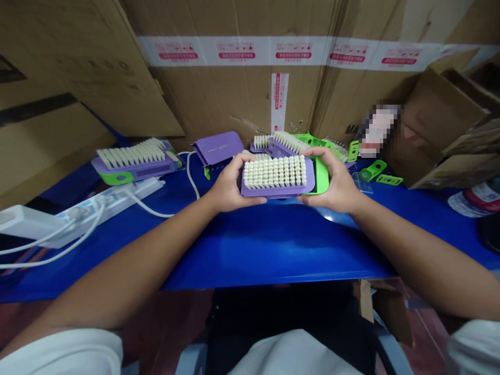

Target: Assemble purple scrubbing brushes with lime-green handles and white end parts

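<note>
Lilac and cream, an oblong plastic scrubbing brush (275, 179) sits bristles-up between the hands, held just above a glossy blue table top (273, 245). A bright green plastic shell (322, 176) shows along its right side. The left hand (228, 183) closes around the brush's left end, and the right hand (332, 179) curls over its far right side, fingers pressed on rather than spread. Farther left on the table lies a lilac-and-green bristled brush (135, 159), near a flat lilac plastic cover (217, 147). More cream-bristled brushes (277, 143) are heaped ahead, beside small green plastic clips (377, 174). A white power strip (105, 200) with white cables (191, 174) lies left, before taped cardboard sheets (234, 99).
</note>
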Demonstrator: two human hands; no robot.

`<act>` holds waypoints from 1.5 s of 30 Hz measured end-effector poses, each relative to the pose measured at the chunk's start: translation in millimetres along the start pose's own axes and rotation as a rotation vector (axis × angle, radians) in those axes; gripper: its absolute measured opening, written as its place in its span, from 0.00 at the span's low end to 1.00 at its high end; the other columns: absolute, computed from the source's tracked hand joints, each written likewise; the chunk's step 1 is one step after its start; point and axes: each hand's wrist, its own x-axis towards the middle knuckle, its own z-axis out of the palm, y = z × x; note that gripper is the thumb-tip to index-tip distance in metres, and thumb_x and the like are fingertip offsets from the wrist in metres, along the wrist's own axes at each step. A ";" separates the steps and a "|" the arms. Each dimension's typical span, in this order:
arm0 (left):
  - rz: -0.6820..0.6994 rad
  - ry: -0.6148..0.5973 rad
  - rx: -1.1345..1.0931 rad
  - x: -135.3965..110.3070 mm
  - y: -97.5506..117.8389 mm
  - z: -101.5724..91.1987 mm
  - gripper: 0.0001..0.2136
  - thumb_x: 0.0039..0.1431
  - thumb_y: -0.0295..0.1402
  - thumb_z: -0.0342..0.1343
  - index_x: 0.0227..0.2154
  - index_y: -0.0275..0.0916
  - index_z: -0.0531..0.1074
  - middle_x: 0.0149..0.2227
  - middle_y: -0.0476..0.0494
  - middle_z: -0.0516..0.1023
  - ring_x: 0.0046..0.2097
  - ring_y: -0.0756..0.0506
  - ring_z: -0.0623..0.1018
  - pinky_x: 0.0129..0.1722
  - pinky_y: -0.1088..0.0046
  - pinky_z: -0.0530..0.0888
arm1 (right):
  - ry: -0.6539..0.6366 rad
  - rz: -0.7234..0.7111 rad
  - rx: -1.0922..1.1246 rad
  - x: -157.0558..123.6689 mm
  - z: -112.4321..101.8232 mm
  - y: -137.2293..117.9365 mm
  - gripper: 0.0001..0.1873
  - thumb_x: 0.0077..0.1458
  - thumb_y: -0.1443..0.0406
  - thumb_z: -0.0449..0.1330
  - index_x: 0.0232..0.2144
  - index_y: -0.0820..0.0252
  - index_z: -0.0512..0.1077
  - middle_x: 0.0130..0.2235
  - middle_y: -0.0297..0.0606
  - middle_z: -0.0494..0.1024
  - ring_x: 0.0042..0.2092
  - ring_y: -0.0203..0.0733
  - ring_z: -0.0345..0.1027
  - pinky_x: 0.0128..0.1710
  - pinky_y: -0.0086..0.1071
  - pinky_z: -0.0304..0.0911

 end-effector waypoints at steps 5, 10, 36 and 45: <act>-0.017 0.006 -0.008 0.8 0.4 -0.8 0.48 0.30 0.50 0.93 0.53 0.46 0.72 0.52 0.41 0.83 0.54 0.34 0.83 0.58 0.54 0.80 | -0.002 0.018 -0.010 -1.1 3.1 3.8 0.54 0.31 0.48 0.91 0.59 0.45 0.77 0.59 0.38 0.83 0.60 0.59 0.80 0.68 0.57 0.77; 0.008 -0.014 0.032 -3.4 -7.9 -2.7 0.48 0.33 0.52 0.92 0.55 0.47 0.72 0.54 0.40 0.83 0.56 0.32 0.83 0.61 0.52 0.79 | -0.015 0.008 -0.025 -1.6 2.3 9.0 0.53 0.32 0.47 0.91 0.60 0.44 0.76 0.58 0.38 0.83 0.60 0.60 0.81 0.68 0.58 0.77; 0.367 -0.114 0.366 -4.8 -5.0 -4.2 0.44 0.55 0.56 0.81 0.68 0.45 0.71 0.60 0.33 0.84 0.57 0.31 0.87 0.59 0.50 0.85 | -0.095 -0.142 -0.085 -7.6 7.8 18.2 0.52 0.41 0.49 0.88 0.65 0.45 0.74 0.62 0.40 0.83 0.61 0.59 0.82 0.66 0.54 0.80; 0.371 -0.089 0.343 -2.8 -7.8 -4.8 0.47 0.54 0.61 0.81 0.70 0.45 0.71 0.63 0.32 0.84 0.58 0.30 0.87 0.59 0.48 0.85 | -0.039 -0.202 -0.103 -7.0 5.6 20.5 0.50 0.43 0.51 0.87 0.65 0.41 0.73 0.63 0.39 0.82 0.63 0.62 0.81 0.69 0.60 0.77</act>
